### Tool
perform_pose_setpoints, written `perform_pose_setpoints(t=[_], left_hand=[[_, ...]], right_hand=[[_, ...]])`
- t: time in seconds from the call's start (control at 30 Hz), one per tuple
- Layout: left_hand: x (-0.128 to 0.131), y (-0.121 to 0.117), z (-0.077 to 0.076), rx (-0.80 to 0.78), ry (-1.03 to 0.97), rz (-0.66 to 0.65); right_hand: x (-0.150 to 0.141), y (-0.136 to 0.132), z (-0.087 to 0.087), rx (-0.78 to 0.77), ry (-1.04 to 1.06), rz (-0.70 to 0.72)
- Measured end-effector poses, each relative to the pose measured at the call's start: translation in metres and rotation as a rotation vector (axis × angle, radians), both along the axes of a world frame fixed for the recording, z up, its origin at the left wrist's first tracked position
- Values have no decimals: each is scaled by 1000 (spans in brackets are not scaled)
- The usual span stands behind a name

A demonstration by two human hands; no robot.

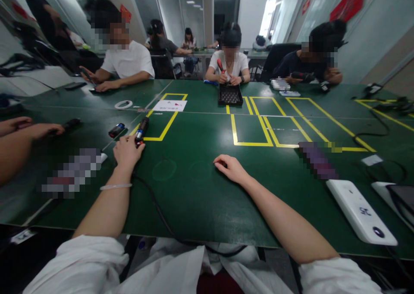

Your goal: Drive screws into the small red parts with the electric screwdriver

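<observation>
On a green tabletop [200,212], the white device [347,195] at the far right bears digits resembling "25", their orientation uncertain; the printed sheet [170,105] near the yellow-taped outlines carries writing too small to read, as does the red banner [347,3] on the wall; across the table, a black tray [230,104] stands before a co-worker in white, who holds a red-handled tool [220,64] above it, its contents being small, pale pieces in rows, too small to identify; the dark, elongated tool [141,129], blue-banded at its middle and reddish at its near end, lies left of centre, its far part crossing into a yellow outline; the left hand [127,152] covers that near end, though whether its fingers clasp it cannot be told; a short black-and-red object [116,130] lies just beside; the right hand [230,168] rests well apart on the tabletop, fingers curled in together.
</observation>
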State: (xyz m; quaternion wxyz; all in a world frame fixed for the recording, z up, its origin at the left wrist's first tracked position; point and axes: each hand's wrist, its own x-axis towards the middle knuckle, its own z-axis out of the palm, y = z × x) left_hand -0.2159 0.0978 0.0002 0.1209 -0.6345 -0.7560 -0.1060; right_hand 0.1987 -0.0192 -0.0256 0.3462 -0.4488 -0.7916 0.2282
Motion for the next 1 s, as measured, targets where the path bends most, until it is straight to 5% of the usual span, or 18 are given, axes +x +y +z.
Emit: perform_pose_setpoints(t=[1.0], left_hand=[[19, -13, 9, 156, -81, -40]], right_hand=[[0, 0, 0, -7, -29, 13]])
